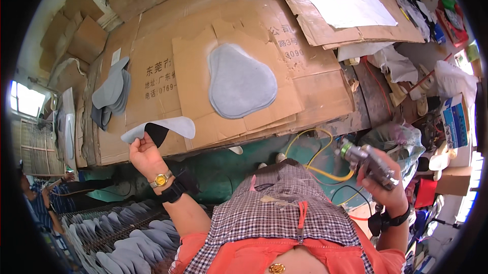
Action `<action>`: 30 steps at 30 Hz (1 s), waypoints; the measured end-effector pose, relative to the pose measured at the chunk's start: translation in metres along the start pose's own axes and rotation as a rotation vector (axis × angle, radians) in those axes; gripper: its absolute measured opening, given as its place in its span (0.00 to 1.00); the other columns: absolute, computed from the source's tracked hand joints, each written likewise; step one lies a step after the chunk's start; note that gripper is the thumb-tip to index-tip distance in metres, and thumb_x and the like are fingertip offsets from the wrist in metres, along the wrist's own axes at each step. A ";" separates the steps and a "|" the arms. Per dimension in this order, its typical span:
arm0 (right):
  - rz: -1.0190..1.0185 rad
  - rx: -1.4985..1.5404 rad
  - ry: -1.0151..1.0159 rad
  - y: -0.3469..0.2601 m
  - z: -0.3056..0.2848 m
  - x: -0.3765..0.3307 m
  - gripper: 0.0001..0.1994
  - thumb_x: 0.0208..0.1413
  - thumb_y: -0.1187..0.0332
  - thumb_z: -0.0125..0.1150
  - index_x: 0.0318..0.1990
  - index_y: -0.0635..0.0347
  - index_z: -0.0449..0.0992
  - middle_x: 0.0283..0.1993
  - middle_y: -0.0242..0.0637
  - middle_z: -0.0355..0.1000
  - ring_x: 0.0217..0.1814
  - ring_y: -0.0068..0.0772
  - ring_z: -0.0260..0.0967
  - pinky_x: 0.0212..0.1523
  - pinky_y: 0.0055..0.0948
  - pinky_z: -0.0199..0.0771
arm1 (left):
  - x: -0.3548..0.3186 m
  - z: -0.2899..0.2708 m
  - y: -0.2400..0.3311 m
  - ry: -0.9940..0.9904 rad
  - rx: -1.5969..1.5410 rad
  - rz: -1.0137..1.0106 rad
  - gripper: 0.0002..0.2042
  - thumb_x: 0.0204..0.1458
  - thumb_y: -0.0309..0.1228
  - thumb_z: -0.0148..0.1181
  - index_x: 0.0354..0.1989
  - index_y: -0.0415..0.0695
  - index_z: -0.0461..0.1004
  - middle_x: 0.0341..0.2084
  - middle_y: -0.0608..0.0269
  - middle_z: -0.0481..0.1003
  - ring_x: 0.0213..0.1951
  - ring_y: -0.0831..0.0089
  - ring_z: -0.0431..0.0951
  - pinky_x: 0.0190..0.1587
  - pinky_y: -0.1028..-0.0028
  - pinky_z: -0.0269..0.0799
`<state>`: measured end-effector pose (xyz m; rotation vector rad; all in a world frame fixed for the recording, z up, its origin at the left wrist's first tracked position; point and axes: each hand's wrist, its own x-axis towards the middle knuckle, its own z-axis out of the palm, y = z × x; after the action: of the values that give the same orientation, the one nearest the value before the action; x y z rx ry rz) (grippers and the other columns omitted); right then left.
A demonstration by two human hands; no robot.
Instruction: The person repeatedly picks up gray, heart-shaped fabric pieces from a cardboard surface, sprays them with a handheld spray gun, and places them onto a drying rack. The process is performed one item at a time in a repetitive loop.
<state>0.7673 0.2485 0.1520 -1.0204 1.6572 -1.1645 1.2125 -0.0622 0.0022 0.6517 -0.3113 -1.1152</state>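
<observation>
— What have you got in your hands right now?

— My left hand point(145, 154) is pinched shut on a thin grey pad piece point(165, 127) with a black underside, lifted just in front of the cardboard-covered desk point(315, 91). My right hand point(384, 177) is wrapped tight around a spray gun point(368, 162), held off to the side with its yellow hose point(315, 167) trailing down. The two hands are well apart.

— And the other grey piece?

— That one, the pear-shaped grey pad point(240, 81), lies flat on the cardboard in the middle of a pale ring of overspray. A stack of grey pieces point(111, 93) leans at the desk's left end, and more lie on the wire rack point(122, 233) down by my left side.

— So which step is this?

— I'd judge I'm between pieces: one on the board, one in hand. Next I'd need to place this piece flat, right side up, clear of the other, then bring the gun across and aim it squarely.
</observation>
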 end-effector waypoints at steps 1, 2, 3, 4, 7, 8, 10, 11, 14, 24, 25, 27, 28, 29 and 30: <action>0.045 -0.014 -0.055 0.001 -0.003 -0.003 0.28 0.46 0.66 0.67 0.54 0.68 0.66 0.39 0.32 0.71 0.36 0.19 0.67 0.40 0.21 0.68 | 0.000 0.000 -0.001 0.004 -0.002 -0.006 0.08 0.51 0.16 0.44 0.39 0.30 0.65 0.38 0.48 0.71 0.42 0.59 0.73 0.51 0.61 0.72; 0.055 -0.031 -0.049 -0.001 -0.001 -0.001 0.29 0.46 0.67 0.67 0.55 0.67 0.65 0.38 0.32 0.71 0.36 0.18 0.67 0.39 0.20 0.68 | 0.002 0.001 -0.004 0.010 0.004 -0.012 0.08 0.51 0.17 0.43 0.40 0.31 0.65 0.38 0.50 0.71 0.42 0.61 0.73 0.51 0.62 0.72; 0.024 0.000 -0.018 0.000 0.001 0.002 0.29 0.46 0.67 0.67 0.56 0.67 0.65 0.38 0.32 0.71 0.36 0.19 0.67 0.39 0.20 0.68 | 0.003 0.001 -0.004 0.017 0.015 -0.017 0.09 0.52 0.17 0.43 0.41 0.33 0.65 0.38 0.52 0.72 0.42 0.62 0.74 0.51 0.63 0.72; -0.007 0.031 0.013 0.001 0.003 0.007 0.30 0.45 0.67 0.67 0.56 0.67 0.64 0.37 0.32 0.71 0.36 0.19 0.67 0.39 0.20 0.68 | 0.004 0.002 -0.005 0.024 0.027 -0.021 0.10 0.52 0.17 0.42 0.42 0.34 0.65 0.38 0.54 0.72 0.42 0.63 0.74 0.50 0.64 0.72; -0.013 0.097 0.039 -0.007 0.004 0.019 0.30 0.45 0.67 0.67 0.57 0.66 0.64 0.38 0.33 0.71 0.36 0.19 0.67 0.41 0.22 0.68 | 0.001 0.009 -0.007 -0.001 0.026 -0.025 0.09 0.52 0.17 0.42 0.41 0.33 0.66 0.39 0.53 0.72 0.42 0.62 0.74 0.51 0.63 0.72; -0.019 0.102 0.041 -0.007 0.004 0.019 0.30 0.46 0.67 0.66 0.57 0.66 0.64 0.38 0.33 0.71 0.37 0.19 0.67 0.41 0.22 0.68 | -0.002 0.013 -0.007 0.008 0.024 -0.031 0.09 0.52 0.17 0.42 0.41 0.33 0.66 0.39 0.52 0.72 0.42 0.62 0.74 0.51 0.63 0.72; -0.036 0.015 0.011 -0.005 0.002 0.015 0.28 0.45 0.69 0.66 0.55 0.66 0.65 0.38 0.34 0.72 0.37 0.20 0.68 0.41 0.23 0.68 | -0.006 0.021 -0.008 0.024 0.018 -0.043 0.09 0.52 0.17 0.42 0.40 0.32 0.66 0.39 0.52 0.72 0.43 0.62 0.74 0.51 0.63 0.72; -0.045 -0.077 -0.022 -0.001 0.000 0.009 0.27 0.44 0.70 0.66 0.54 0.66 0.66 0.37 0.34 0.72 0.38 0.21 0.68 0.41 0.23 0.68 | -0.005 0.022 -0.007 0.026 0.018 -0.043 0.09 0.52 0.17 0.42 0.40 0.32 0.66 0.39 0.51 0.72 0.43 0.62 0.74 0.51 0.63 0.72; 0.020 -0.088 -0.112 -0.004 -0.004 0.000 0.27 0.44 0.72 0.65 0.54 0.66 0.66 0.37 0.34 0.72 0.37 0.21 0.69 0.40 0.22 0.68 | -0.003 0.018 -0.008 0.047 0.023 -0.042 0.09 0.52 0.17 0.42 0.40 0.32 0.66 0.39 0.51 0.72 0.43 0.62 0.74 0.51 0.63 0.72; -0.025 0.005 -0.005 0.011 0.000 -0.017 0.28 0.44 0.71 0.65 0.55 0.67 0.64 0.33 0.35 0.71 0.32 0.22 0.68 0.35 0.22 0.68 | 0.006 0.017 -0.015 -0.006 -0.021 -0.047 0.09 0.51 0.17 0.42 0.41 0.33 0.65 0.40 0.51 0.72 0.43 0.62 0.74 0.52 0.63 0.71; -0.045 -0.024 -0.019 0.011 0.003 -0.017 0.28 0.44 0.71 0.65 0.55 0.67 0.64 0.33 0.36 0.72 0.31 0.22 0.68 0.34 0.23 0.69 | 0.005 0.019 -0.016 -0.006 -0.027 -0.044 0.09 0.51 0.17 0.42 0.41 0.32 0.65 0.40 0.51 0.72 0.43 0.61 0.74 0.52 0.62 0.71; -0.030 0.075 0.092 0.008 0.015 -0.012 0.28 0.44 0.72 0.66 0.55 0.67 0.64 0.33 0.36 0.72 0.32 0.23 0.69 0.34 0.23 0.69 | -0.001 0.028 -0.018 0.033 -0.046 -0.058 0.09 0.51 0.16 0.42 0.40 0.32 0.65 0.39 0.50 0.71 0.43 0.61 0.74 0.52 0.62 0.71; -0.024 0.123 0.146 0.006 0.018 -0.010 0.28 0.44 0.72 0.66 0.55 0.67 0.64 0.33 0.37 0.72 0.32 0.23 0.69 0.34 0.23 0.69 | -0.004 0.030 -0.018 0.052 -0.059 -0.063 0.09 0.50 0.16 0.43 0.40 0.31 0.65 0.39 0.50 0.71 0.43 0.60 0.73 0.52 0.62 0.71; -0.025 0.101 0.108 0.006 0.017 -0.010 0.28 0.44 0.72 0.66 0.55 0.67 0.64 0.32 0.37 0.72 0.32 0.23 0.69 0.34 0.23 0.69 | -0.003 0.028 -0.017 0.043 -0.073 -0.077 0.09 0.50 0.16 0.43 0.39 0.31 0.65 0.39 0.50 0.71 0.43 0.60 0.73 0.51 0.62 0.72; -0.028 0.076 0.066 0.006 0.013 -0.010 0.29 0.44 0.72 0.66 0.55 0.67 0.64 0.32 0.37 0.72 0.32 0.23 0.69 0.34 0.23 0.69 | -0.003 0.025 -0.016 0.035 -0.090 -0.086 0.09 0.50 0.16 0.43 0.39 0.31 0.65 0.39 0.49 0.71 0.43 0.60 0.73 0.51 0.62 0.72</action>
<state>0.7818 0.2562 0.1450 -0.9692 1.6415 -1.2821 1.1865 -0.0721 0.0120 0.6093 -0.2031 -1.1920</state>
